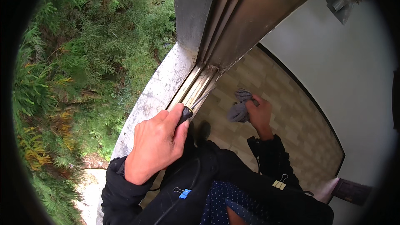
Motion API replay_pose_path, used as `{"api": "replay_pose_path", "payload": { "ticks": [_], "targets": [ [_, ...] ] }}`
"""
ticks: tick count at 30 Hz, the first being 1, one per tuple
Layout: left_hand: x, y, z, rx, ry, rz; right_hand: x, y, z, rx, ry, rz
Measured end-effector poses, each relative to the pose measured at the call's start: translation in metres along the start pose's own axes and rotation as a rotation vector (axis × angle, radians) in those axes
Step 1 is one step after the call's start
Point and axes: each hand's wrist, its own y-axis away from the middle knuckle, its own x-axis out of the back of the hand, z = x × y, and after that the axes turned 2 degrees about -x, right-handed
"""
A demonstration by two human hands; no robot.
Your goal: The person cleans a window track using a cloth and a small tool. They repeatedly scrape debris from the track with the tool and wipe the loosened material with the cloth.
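My left hand (157, 143) is closed around the black handle of a screwdriver (186, 112). The screwdriver's thin metal shaft points up and to the right, across the inner edge of a sliding-window track (192, 87); whether its tip touches anything is unclear. Dirt shows in the track's grooves and at its corner with the upright frame (218, 28). Over the floor to the right, my right hand (261, 114) grips a crumpled grey cloth (240, 111), apart from the track.
Outside the window, a weathered pale ledge (156, 84) runs beside the track, with green shrubs (115, 43) beyond. Indoors lie a tiled floor (300, 134) and a white wall (312, 53). Binder clips (185, 193) hold a cable on my black jacket.
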Motion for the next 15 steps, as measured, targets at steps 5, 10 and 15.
{"api": "replay_pose_path", "payload": {
  "ticks": [5, 10, 15],
  "targets": [
    [-0.002, 0.000, 0.002, 0.011, 0.024, -0.006, 0.002, 0.038, -0.057, 0.262, -0.204, 0.033],
    [0.001, 0.003, -0.001, -0.031, 0.064, 0.119, -0.007, 0.066, -0.111, 0.584, -0.422, 0.109],
    [0.011, 0.013, -0.003, 0.051, 0.036, 0.169, -0.033, 0.060, -0.124, 0.431, -0.289, -0.023]
  ]
}}
